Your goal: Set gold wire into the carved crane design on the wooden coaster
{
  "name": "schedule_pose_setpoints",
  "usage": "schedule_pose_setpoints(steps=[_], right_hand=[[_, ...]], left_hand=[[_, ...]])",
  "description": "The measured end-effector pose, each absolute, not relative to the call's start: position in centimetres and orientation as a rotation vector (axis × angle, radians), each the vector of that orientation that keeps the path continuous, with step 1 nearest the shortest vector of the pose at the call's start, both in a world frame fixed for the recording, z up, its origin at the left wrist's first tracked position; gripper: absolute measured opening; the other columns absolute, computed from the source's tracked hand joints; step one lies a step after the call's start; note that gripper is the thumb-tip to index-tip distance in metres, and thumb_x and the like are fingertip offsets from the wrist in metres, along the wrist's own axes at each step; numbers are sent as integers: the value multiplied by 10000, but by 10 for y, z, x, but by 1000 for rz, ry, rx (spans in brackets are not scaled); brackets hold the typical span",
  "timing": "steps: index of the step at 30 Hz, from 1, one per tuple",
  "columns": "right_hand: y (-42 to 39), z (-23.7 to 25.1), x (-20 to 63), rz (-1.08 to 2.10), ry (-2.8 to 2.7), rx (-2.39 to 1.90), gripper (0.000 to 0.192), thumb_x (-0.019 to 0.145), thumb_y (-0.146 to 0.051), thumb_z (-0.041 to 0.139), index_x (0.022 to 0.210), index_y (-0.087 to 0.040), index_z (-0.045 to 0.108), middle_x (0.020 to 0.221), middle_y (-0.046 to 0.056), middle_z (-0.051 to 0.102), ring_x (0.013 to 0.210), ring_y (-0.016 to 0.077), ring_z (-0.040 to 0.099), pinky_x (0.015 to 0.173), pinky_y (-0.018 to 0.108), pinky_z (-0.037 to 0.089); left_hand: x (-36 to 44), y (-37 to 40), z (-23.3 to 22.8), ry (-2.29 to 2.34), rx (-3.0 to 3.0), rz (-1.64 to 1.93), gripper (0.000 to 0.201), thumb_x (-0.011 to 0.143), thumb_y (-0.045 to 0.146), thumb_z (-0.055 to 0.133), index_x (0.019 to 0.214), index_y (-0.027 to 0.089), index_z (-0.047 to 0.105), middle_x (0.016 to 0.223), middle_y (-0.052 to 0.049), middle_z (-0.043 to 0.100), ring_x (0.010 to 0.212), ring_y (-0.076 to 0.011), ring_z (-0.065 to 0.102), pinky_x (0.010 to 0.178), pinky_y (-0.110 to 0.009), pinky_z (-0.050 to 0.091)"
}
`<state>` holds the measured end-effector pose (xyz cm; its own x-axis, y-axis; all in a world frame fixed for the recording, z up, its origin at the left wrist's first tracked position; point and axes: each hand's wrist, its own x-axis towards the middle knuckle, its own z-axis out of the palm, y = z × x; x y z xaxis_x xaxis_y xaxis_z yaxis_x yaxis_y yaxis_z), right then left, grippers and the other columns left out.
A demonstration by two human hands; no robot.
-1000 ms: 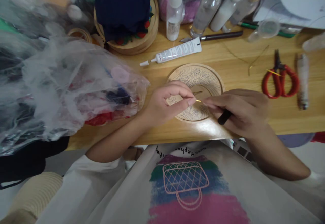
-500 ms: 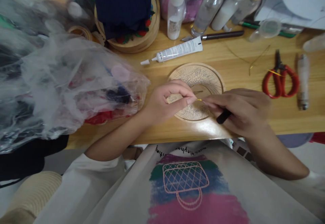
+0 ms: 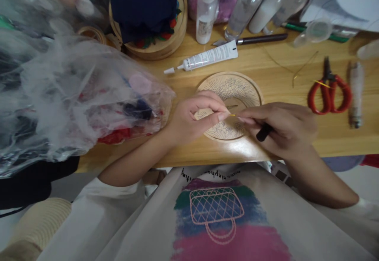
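1. Between the fingertips of the two hands, a short gold strand (image 3: 233, 115) spans the small gap; it hangs over the drawn-on face of a round wooden disc (image 3: 229, 85), which lies on the wooden table (image 3: 189, 156) beneath the grip.
2. At the strand's left end, the left hand (image 3: 197, 115) pinches it between thumb and forefinger; the other fingers curl in.
3. At the strand's right end, the right hand (image 3: 284, 128) is curled around a dark-handled tool (image 3: 264, 132); the handle's end pokes out below the fingers; whether this hand also grips the strand, I cannot tell.
4. Beyond the grip lie a white tube (image 3: 210, 57) and, farther off, a craft knife (image 3: 263, 39); behind them stands a white-capped bottle (image 3: 205, 20).
5. Well right of the grip rest red-handled cutters (image 3: 332, 95); left of it, a crumpled clear plastic bag (image 3: 74, 103) sprawls beside the left forearm.
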<state>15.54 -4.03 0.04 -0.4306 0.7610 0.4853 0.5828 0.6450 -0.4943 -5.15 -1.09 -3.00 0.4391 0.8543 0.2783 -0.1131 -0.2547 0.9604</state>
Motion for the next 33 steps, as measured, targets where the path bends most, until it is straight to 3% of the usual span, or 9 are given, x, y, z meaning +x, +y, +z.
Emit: schedule_pose_setpoints(steps=[33], right_hand=[[-43, -8, 148, 272, -2106, -1101, 176, 832, -115, 657, 917, -260, 607, 698, -63, 733, 484, 101, 591, 490, 240, 446]], left_hand=[[-51, -11, -32, 676, 1555, 1097, 56, 852, 171, 695, 806, 202, 698, 801, -7, 691, 788, -118, 652, 732, -275, 538]])
